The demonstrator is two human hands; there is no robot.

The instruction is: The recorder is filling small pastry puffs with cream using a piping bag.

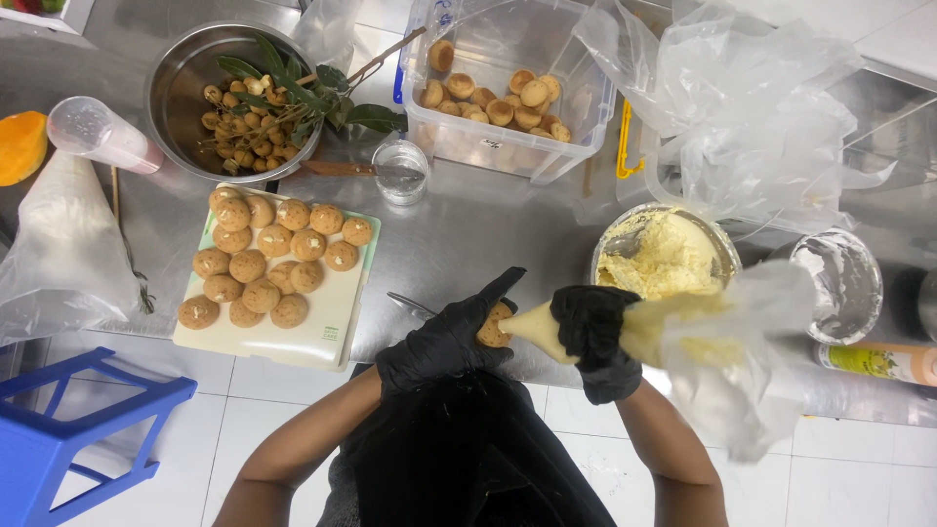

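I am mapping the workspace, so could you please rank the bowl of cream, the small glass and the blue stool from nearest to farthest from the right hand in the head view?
From the right hand:
1. Bowl of cream, just behind it on the counter.
2. Small glass, farther back, toward the left.
3. Blue stool, far left, on the floor.

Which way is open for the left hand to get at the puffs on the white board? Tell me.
Probably yes: the board of puffs lies just beside the left hand with nothing between, but that hand holds a puff now.

Steel counter [459,229] carries pastry board [322,332], fruit bowl [181,68], plastic tub [508,151], cream bowl [717,239], glass [401,172]
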